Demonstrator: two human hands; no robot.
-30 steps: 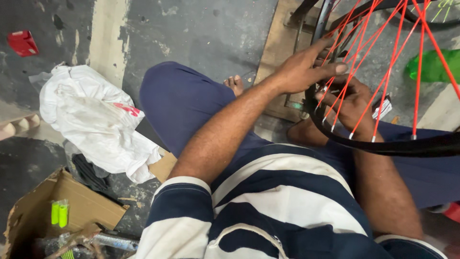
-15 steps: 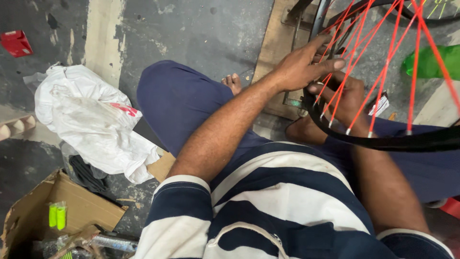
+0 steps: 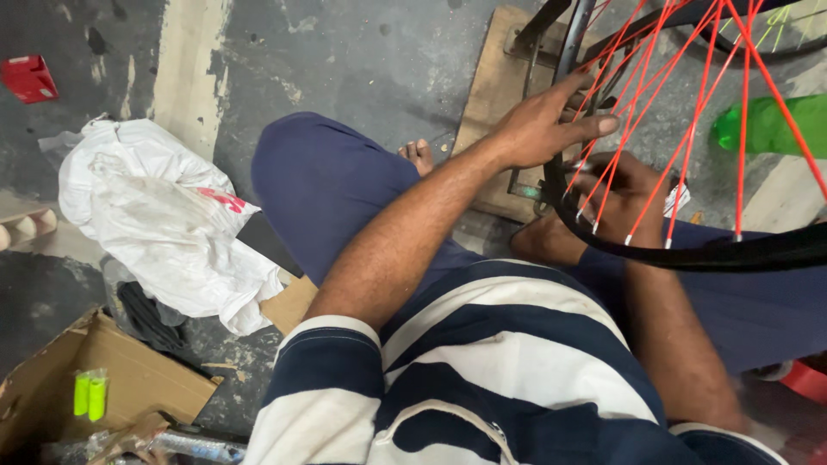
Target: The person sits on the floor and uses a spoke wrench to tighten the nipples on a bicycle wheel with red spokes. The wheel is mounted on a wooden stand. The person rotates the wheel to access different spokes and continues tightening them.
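A bicycle wheel with a black rim point(image 3: 689, 257) and red spokes point(image 3: 741, 112) stands upright in front of me, held in a metal stand on a wooden board point(image 3: 493, 95). My left hand point(image 3: 543, 129) reaches forward and rests on the rim's left side, fingers stretched across the spokes. My right hand point(image 3: 620, 194) sits inside the wheel behind the spokes, fingers curled near the spoke ends at the rim; what it holds is hidden. I sit on the floor in dark blue trousers and a striped shirt.
A crumpled white cloth bag point(image 3: 164, 224) lies on the concrete floor at left. An open cardboard box point(image 3: 52, 387) with green-yellow pieces is at bottom left. A red box point(image 3: 27, 77) sits far left, a green bottle point(image 3: 775, 125) at right.
My view has shifted slightly, and the wheel and hands sit a little lower in the frame. My left hand's fingers have spread further across the spokes.
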